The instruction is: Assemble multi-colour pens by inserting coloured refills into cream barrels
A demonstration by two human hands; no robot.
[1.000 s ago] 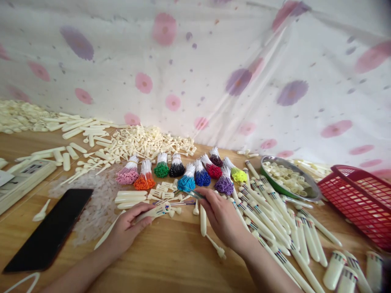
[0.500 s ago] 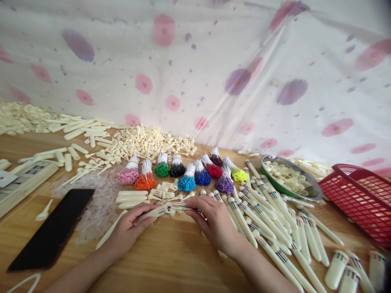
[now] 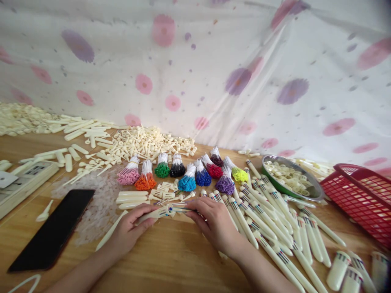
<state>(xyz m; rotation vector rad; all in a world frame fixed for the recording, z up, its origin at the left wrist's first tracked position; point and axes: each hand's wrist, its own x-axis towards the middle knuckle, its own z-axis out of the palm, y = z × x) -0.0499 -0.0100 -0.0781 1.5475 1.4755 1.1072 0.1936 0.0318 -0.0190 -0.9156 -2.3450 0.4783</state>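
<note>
My left hand [image 3: 134, 228] is closed round a cream pen barrel [image 3: 155, 213], its slotted end pointing right. From that end a few thin refills [image 3: 179, 208] stick out, and my right hand [image 3: 214, 219] pinches their far ends between thumb and fingers. Just beyond my hands lie short slotted cream pieces [image 3: 165, 190] and several plain barrels [image 3: 131, 196]. Behind these stand bundles of refills with coloured ends, among them orange [image 3: 145, 179], light blue [image 3: 187, 181] and purple [image 3: 225, 183]. How deep the refills sit in the barrel is hidden.
Many multicolour pens [image 3: 269, 211] spread to the right, near a metal bowl [image 3: 316, 191] of cream parts and a red basket [image 3: 360, 199]. A black phone [image 3: 55, 232] lies at left beside clear plastic bits [image 3: 94, 215] and a power strip [image 3: 27, 183]. Loose cream parts [image 3: 146, 142] heap behind.
Almost nothing differs. My right hand has shifted very slightly at the refills, and the barrel's slotted end looks turned a little.
</note>
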